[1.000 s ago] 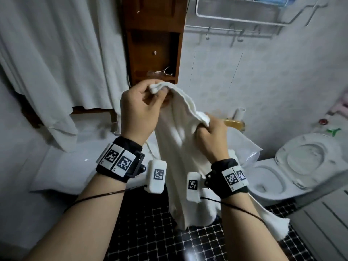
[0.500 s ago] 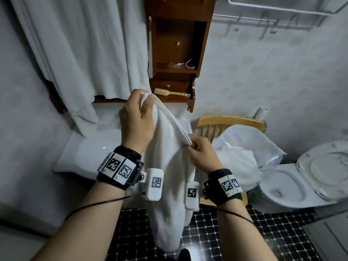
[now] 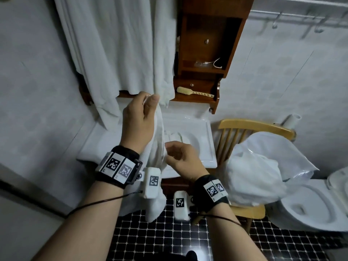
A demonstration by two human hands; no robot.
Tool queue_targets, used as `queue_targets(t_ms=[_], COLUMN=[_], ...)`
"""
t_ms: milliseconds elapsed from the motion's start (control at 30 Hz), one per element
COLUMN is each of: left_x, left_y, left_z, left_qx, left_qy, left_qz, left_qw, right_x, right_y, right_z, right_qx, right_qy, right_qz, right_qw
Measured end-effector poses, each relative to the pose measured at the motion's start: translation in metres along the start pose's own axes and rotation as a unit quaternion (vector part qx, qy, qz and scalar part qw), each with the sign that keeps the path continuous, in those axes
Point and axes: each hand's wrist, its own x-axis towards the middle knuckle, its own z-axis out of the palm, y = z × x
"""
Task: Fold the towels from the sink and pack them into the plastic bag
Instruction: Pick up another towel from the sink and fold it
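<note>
A white towel (image 3: pixel 157 153) hangs bunched in front of the sink (image 3: pixel 203 144). My left hand (image 3: pixel 138 123) pinches its top corner between thumb and fingers, held high. Lower down, my right hand (image 3: pixel 181 157) pinches the towel's edge at mid-height. The towel's bottom end droops past my left wrist toward the floor. More white towels (image 3: pixel 174 137) lie in the sink basin behind my hands. The white plastic bag (image 3: pixel 263 166) sits open on a wooden chair (image 3: pixel 244 127) to the right of the sink.
A white curtain (image 3: pixel 120 53) hangs above the sink's left side. A wooden wall cabinet (image 3: pixel 207 49) holds a brush (image 3: pixel 194 92). A toilet (image 3: pixel 310 206) stands at the far right. The floor has black mosaic tiles (image 3: pixel 169 238).
The view has tilted down and left, bringing the sink and chair into sight. My hands have drawn the towel into a narrower bunch, with my right hand sliding lower along its edge.
</note>
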Motion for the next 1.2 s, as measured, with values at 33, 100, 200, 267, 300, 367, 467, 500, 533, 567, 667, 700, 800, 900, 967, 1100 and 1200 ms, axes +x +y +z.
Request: queue_targets(t_ms=[33, 100, 200, 267, 300, 367, 467, 500, 533, 567, 667, 700, 800, 900, 967, 1100, 1200], left_x=[0.0, -0.001, -0.003, -0.004, -0.005, -0.006, -0.007, -0.008, -0.008, -0.009, -0.011, -0.011, -0.011, -0.007, -0.002, 0.0, -0.002], left_y=[-0.003, -0.008, -0.015, -0.018, -0.019, -0.022, -0.028, -0.03, -0.031, -0.03, -0.028, -0.028, -0.028, -0.024, -0.021, -0.021, -0.018], left_z=[-0.002, -0.005, -0.007, -0.011, -0.012, -0.012, -0.011, -0.01, -0.009, -0.008, -0.003, -0.002, -0.003, -0.011, -0.016, -0.014, -0.012], left_qx=[0.004, 0.01, 0.016, 0.025, 0.032, 0.04, 0.036, 0.035, 0.035, 0.035, 0.035, 0.035, 0.035, 0.035, 0.052, 0.07, 0.071], left_qy=[-0.012, -0.037, -0.069, -0.079, -0.08, -0.078, -0.076, -0.073, -0.07, -0.066, -0.054, -0.046, -0.006, 0.064, 0.101, 0.123, 0.142], left_qz=[0.003, 0.008, 0.014, 0.015, 0.016, 0.016, 0.013, 0.011, 0.012, 0.012, 0.012, 0.011, 0.013, 0.002, -0.006, -0.009, -0.009], left_qw=[1.0, 0.999, 0.997, 0.996, 0.996, 0.996, 0.996, 0.997, 0.997, 0.997, 0.998, 0.998, 0.999, 0.997, 0.994, 0.99, 0.987], right_x=[0.004, 0.01, 0.015, 0.015, 0.015, 0.018, 0.023, 0.023, 0.022, 0.022, 0.025, 0.026, 0.026, 0.017, 0.011, 0.01, 0.014], right_y=[-0.002, -0.006, -0.013, -0.021, -0.021, -0.019, -0.007, -0.003, 0.001, 0.005, 0.014, 0.018, 0.042, 0.083, 0.106, 0.106, 0.102], right_z=[0.007, 0.015, 0.021, 0.023, 0.023, 0.021, 0.018, 0.018, 0.019, 0.021, 0.024, 0.023, 0.016, 0.005, -0.004, -0.017, -0.021], right_qx=[-0.026, -0.081, -0.098, -0.049, -0.023, -0.015, -0.066, -0.085, -0.1, -0.109, -0.148, -0.173, -0.238, -0.298, -0.301, -0.229, -0.237], right_qy=[0.023, 0.048, 0.05, 0.047, 0.047, 0.033, -0.03, -0.04, -0.034, -0.018, 0.031, 0.039, 0.059, 0.031, 0.061, 0.217, 0.092], right_qz=[-0.018, -0.062, -0.114, -0.132, -0.131, -0.114, -0.085, -0.079, -0.073, -0.071, -0.052, -0.04, 0.054, 0.196, 0.266, 0.217, 0.21], right_qw=[0.999, 0.994, 0.987, 0.989, 0.99, 0.993, 0.994, 0.992, 0.992, 0.991, 0.987, 0.983, 0.968, 0.934, 0.914, 0.924, 0.944])
